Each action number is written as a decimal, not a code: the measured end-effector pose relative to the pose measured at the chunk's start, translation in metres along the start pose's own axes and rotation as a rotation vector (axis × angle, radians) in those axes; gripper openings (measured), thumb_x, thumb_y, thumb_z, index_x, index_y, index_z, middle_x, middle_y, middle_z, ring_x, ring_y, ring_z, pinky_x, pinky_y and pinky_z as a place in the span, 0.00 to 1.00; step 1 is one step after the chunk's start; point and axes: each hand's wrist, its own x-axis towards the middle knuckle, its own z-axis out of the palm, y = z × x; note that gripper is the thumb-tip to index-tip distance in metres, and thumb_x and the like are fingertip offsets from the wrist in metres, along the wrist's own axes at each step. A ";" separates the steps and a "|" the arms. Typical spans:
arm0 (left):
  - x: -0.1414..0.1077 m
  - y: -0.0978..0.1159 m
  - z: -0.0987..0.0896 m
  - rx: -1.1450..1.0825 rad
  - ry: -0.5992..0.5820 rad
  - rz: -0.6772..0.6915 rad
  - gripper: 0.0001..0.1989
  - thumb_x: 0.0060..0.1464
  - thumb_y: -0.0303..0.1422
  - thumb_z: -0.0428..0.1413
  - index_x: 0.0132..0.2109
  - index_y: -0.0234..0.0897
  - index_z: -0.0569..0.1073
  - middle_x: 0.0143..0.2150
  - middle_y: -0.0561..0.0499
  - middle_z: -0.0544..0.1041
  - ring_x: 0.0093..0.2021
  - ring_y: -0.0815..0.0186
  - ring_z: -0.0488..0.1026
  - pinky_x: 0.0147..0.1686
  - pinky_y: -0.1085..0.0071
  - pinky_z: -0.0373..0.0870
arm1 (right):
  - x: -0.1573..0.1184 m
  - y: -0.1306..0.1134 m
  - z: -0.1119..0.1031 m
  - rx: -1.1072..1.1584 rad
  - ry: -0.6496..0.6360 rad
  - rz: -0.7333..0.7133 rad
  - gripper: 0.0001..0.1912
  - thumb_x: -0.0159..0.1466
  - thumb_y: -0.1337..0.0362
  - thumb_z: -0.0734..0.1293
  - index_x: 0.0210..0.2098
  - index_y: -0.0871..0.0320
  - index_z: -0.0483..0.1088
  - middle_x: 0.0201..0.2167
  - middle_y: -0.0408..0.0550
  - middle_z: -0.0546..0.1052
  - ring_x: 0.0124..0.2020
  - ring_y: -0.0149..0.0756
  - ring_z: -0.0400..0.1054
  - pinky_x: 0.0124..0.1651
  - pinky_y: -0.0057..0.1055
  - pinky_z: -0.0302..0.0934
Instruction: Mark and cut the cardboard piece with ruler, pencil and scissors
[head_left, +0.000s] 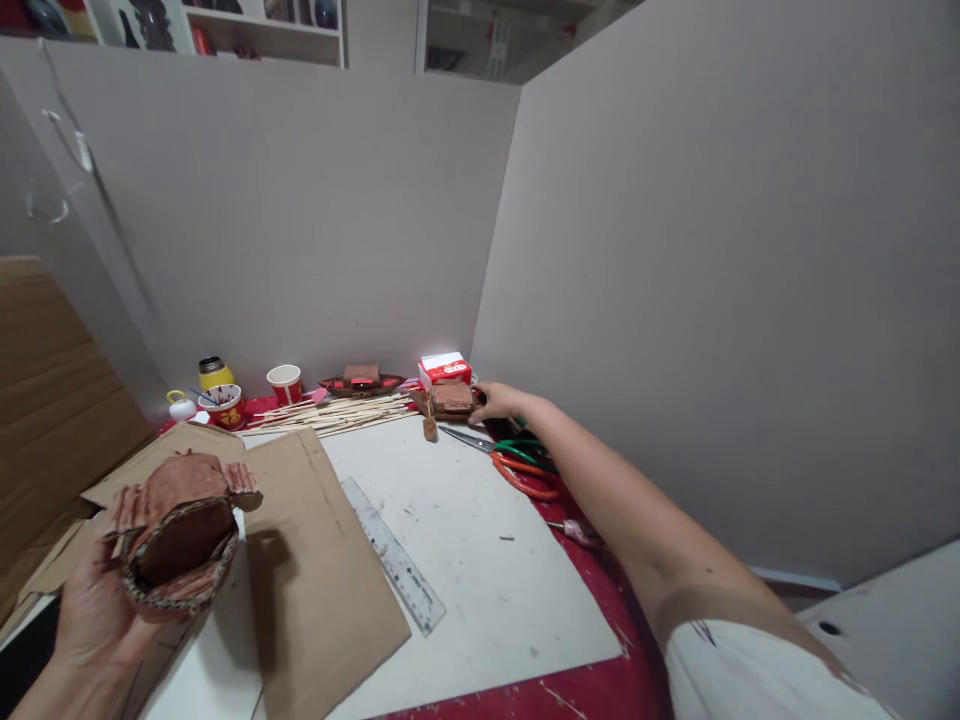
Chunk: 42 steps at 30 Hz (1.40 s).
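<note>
My left hand (97, 610) holds up a reddish-brown cardboard model (187, 510), its open hollow end facing me. At the far end of the table, my right hand (496, 402) is at the right end of a small brown model boat (453, 400), with thumb and fingers around that end. A small brown paddle-like piece (429, 428) stands at the boat's left. Behind the boat is a red and white box (444, 370). Scissors with green handles (517, 450) and orange-handled ones (525, 478) lie below my right forearm.
Thin wooden sticks (337, 413) lie at the back, near another model boat (362, 380), paper cups (285, 383) and a yellow bottle (216, 374). A clear ruler (397, 560) and flat cardboard (322, 590) rest on the white board (487, 600). Grey partitions (330, 220) rise behind and right.
</note>
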 end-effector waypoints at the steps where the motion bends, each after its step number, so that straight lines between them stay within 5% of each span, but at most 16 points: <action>1: 0.001 -0.001 -0.001 -0.032 -0.011 0.011 0.13 0.59 0.27 0.49 0.37 0.43 0.78 0.31 0.57 0.83 0.29 0.64 0.79 0.27 0.68 0.80 | -0.005 -0.002 -0.005 -0.002 0.010 0.001 0.17 0.69 0.60 0.67 0.55 0.59 0.69 0.53 0.53 0.73 0.49 0.43 0.72 0.49 0.45 0.70; 6: 0.000 -0.012 -0.005 -0.061 -0.176 -0.028 0.06 0.54 0.26 0.54 0.34 0.38 0.75 0.34 0.51 0.83 0.33 0.58 0.81 0.32 0.60 0.81 | -0.032 -0.022 -0.024 0.043 0.088 -0.068 0.19 0.64 0.61 0.71 0.52 0.60 0.72 0.52 0.56 0.75 0.52 0.51 0.71 0.56 0.50 0.65; 9: 0.001 -0.020 -0.009 -0.037 -0.275 -0.020 0.04 0.52 0.31 0.58 0.36 0.35 0.76 0.35 0.48 0.83 0.34 0.60 0.80 0.34 0.65 0.80 | -0.058 -0.056 -0.017 0.142 0.097 -0.204 0.24 0.60 0.57 0.73 0.54 0.59 0.73 0.49 0.57 0.78 0.52 0.57 0.71 0.56 0.50 0.64; 11: 0.001 -0.024 -0.012 -0.020 -0.306 -0.010 0.06 0.51 0.32 0.61 0.38 0.35 0.76 0.35 0.48 0.83 0.33 0.63 0.80 0.34 0.69 0.79 | -0.085 -0.089 -0.002 0.265 0.029 -0.340 0.26 0.63 0.51 0.69 0.58 0.53 0.71 0.50 0.51 0.78 0.49 0.48 0.74 0.53 0.44 0.68; 13: -0.001 -0.027 -0.013 -0.006 -0.334 0.001 0.10 0.50 0.33 0.63 0.40 0.36 0.76 0.37 0.49 0.83 0.35 0.62 0.80 0.35 0.69 0.79 | -0.117 -0.127 0.020 0.594 -0.130 -0.461 0.34 0.59 0.49 0.72 0.61 0.55 0.68 0.54 0.57 0.76 0.49 0.48 0.73 0.53 0.47 0.68; 16: -0.006 -0.032 -0.014 0.030 -0.404 0.047 0.15 0.52 0.35 0.64 0.46 0.39 0.74 0.43 0.49 0.83 0.41 0.61 0.80 0.40 0.66 0.78 | -0.155 -0.175 0.057 0.782 -0.373 -0.492 0.48 0.51 0.51 0.77 0.66 0.56 0.60 0.57 0.61 0.71 0.50 0.49 0.71 0.49 0.45 0.70; 19: -0.009 -0.035 -0.013 0.064 -0.434 0.118 0.16 0.54 0.36 0.64 0.49 0.42 0.72 0.47 0.50 0.82 0.43 0.63 0.79 0.42 0.66 0.77 | -0.167 -0.200 0.085 0.939 -0.374 -0.471 0.55 0.49 0.54 0.79 0.69 0.55 0.52 0.56 0.60 0.69 0.48 0.45 0.69 0.47 0.42 0.69; 23: -0.011 -0.039 -0.012 0.079 -0.417 0.189 0.17 0.52 0.36 0.66 0.47 0.42 0.70 0.46 0.51 0.81 0.42 0.63 0.79 0.44 0.65 0.77 | -0.157 -0.207 0.102 1.154 -0.265 -0.394 0.57 0.46 0.58 0.80 0.68 0.49 0.50 0.57 0.56 0.66 0.43 0.39 0.70 0.46 0.39 0.68; 26: -0.016 -0.043 -0.011 0.105 -0.417 0.226 0.17 0.52 0.36 0.66 0.47 0.42 0.70 0.46 0.51 0.80 0.43 0.63 0.79 0.45 0.64 0.77 | -0.152 -0.205 0.105 1.254 -0.298 -0.415 0.58 0.48 0.60 0.80 0.69 0.46 0.46 0.57 0.55 0.68 0.46 0.40 0.72 0.47 0.37 0.67; 34: -0.030 -0.050 -0.009 0.180 -0.460 0.274 0.19 0.53 0.36 0.66 0.50 0.43 0.71 0.50 0.51 0.77 0.49 0.62 0.76 0.48 0.66 0.76 | -0.151 -0.197 0.112 1.274 -0.273 -0.481 0.61 0.47 0.61 0.81 0.71 0.43 0.45 0.55 0.51 0.70 0.47 0.40 0.72 0.45 0.34 0.67; 42: -0.035 -0.045 -0.008 0.276 -0.526 0.248 0.18 0.54 0.40 0.64 0.50 0.45 0.72 0.50 0.51 0.76 0.48 0.59 0.78 0.45 0.65 0.78 | -0.144 -0.191 0.094 1.211 -0.165 -0.514 0.45 0.47 0.61 0.81 0.62 0.46 0.66 0.47 0.47 0.76 0.39 0.39 0.74 0.44 0.38 0.70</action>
